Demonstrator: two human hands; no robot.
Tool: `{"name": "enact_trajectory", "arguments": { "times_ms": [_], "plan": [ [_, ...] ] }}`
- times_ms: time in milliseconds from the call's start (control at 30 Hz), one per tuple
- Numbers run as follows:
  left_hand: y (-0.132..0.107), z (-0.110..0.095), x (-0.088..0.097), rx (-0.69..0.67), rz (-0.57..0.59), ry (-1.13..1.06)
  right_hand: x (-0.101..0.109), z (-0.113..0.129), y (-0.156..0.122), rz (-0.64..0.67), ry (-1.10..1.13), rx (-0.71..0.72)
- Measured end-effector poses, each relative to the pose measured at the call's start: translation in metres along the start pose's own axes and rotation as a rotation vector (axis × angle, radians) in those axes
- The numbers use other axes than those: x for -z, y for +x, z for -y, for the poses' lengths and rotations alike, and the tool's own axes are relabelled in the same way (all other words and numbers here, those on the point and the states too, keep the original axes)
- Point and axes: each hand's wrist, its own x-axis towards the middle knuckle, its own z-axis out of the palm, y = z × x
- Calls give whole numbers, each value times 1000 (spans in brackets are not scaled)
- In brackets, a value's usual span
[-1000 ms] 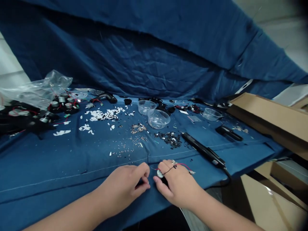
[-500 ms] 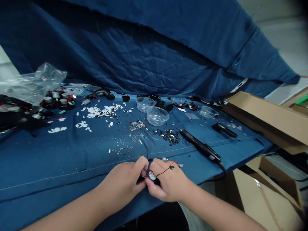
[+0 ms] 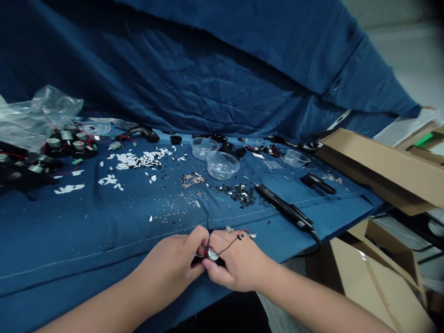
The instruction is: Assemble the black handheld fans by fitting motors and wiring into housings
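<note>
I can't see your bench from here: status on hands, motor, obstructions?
Right hand gripping motor. Left hand close alongside, grip unclear. Black wire draped over right hand. Driver lies apart.

Deep blue cloth (image 3: 97,222), seamed with pale stitching
The near motor (image 3: 212,255) shows a white face with red and black wires (image 3: 229,245); farther left lie white slips (image 3: 142,158), then coppery bits (image 3: 193,179) and white-flecked black pieces (image 3: 241,195); at right, a black screwdriver (image 3: 284,208) and brown carton (image 3: 378,171).
</note>
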Motion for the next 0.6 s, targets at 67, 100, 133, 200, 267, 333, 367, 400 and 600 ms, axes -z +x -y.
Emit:
{"name": "enact_trajectory", "arguments": {
  "times_ms": [67, 100, 133, 200, 267, 333, 367, 400, 600],
  "plan": [
    [0, 0, 0, 5, 0, -5, 0, 0, 0, 10, 1, 2],
    [-1, 0, 0, 5, 1, -7, 0, -1, 0, 12, -1, 4],
    [-1, -1, 0, 5, 0, -7, 0, -1, 0, 13, -4, 6],
    [-1, -1, 0, 2, 0, -8, 0, -1, 0, 11, -7, 13],
    [-1, -2, 1, -4, 2, -6, -1, -1, 1, 2, -8, 22],
    [-1, -4, 3, -9, 12, -4, 0, -1, 1, -14, -8, 36],
    [0, -5, 4, -11, 20, -5, 0, -2, 1, -23, -7, 43],
    [0, -7, 6, -12, 27, -6, 1, -2, 1, -31, -3, 50],
    [1, -13, 11, -20, 55, -47, 4, -6, -7, -92, 102, 39]
  ]
}}
